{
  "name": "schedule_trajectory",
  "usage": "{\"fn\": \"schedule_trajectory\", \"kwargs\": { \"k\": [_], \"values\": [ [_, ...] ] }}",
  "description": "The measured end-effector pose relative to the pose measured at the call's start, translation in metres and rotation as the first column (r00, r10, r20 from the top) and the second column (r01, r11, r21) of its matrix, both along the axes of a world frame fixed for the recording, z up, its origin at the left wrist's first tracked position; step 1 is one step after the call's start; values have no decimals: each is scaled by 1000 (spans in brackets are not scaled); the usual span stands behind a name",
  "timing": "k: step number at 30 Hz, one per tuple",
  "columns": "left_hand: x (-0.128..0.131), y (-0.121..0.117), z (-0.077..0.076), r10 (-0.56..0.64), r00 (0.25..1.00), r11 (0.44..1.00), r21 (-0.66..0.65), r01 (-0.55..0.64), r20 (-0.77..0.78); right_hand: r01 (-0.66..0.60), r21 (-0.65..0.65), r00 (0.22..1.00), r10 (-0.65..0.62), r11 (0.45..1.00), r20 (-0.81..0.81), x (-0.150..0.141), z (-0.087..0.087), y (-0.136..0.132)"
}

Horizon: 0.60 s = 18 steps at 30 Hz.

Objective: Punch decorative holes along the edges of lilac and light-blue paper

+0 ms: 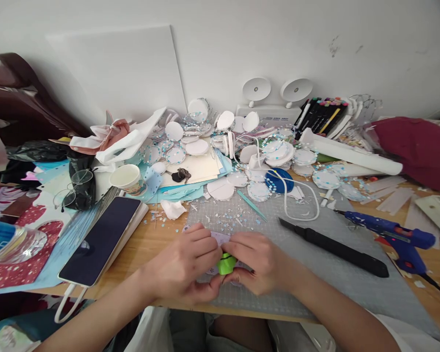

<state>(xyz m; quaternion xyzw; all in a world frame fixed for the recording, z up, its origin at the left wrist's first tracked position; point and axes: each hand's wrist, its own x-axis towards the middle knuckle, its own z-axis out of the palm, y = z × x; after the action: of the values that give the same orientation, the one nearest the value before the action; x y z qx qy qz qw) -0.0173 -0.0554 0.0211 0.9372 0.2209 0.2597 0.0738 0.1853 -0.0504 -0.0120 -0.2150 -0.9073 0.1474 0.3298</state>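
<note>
Both hands meet near the front edge of the table, closed around a small bright green piece (226, 264) with a dark line across its top. Its exact kind is not clear. My left hand (190, 261) pinches it from the left, and my right hand (258, 261) grips its right side with thumb and fingers. Beneath them lies a pale lilac patterned sheet (220, 238), mostly covered by the hands. It rests on a grey cutting mat (278, 288). Just beyond the hands, tiny blue and white star-shaped bits (223, 217) are scattered.
A black utility knife (337, 249) and a blue glue gun (392, 234) lie to the right. A phone (100, 242) and a paper cup (128, 180) stand left. White discs with blue-dotted strings (275, 151) pile up behind, near turquoise tweezers (251, 205) and a white cable (317, 205).
</note>
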Motion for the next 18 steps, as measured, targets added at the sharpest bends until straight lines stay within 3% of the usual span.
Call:
{"fn": "schedule_trajectory", "kwargs": {
  "k": [2,7,10,18],
  "values": [
    [-3,2,2,-8,1000,992,123,7,6,21,7,999,-20,1000,-38,1,3,-1],
    [-12,4,14,-2,1000,953,302,-3,18,-21,-190,972,-24,982,-232,1,11,-5],
    [-13,3,23,18,1000,948,319,-9,-25,-58,-140,958,16,988,-286,1,9,-6],
    [-12,2,32,-25,989,967,249,62,-148,-51,21,979,54,998,-196,1,7,-7]
  ]
}}
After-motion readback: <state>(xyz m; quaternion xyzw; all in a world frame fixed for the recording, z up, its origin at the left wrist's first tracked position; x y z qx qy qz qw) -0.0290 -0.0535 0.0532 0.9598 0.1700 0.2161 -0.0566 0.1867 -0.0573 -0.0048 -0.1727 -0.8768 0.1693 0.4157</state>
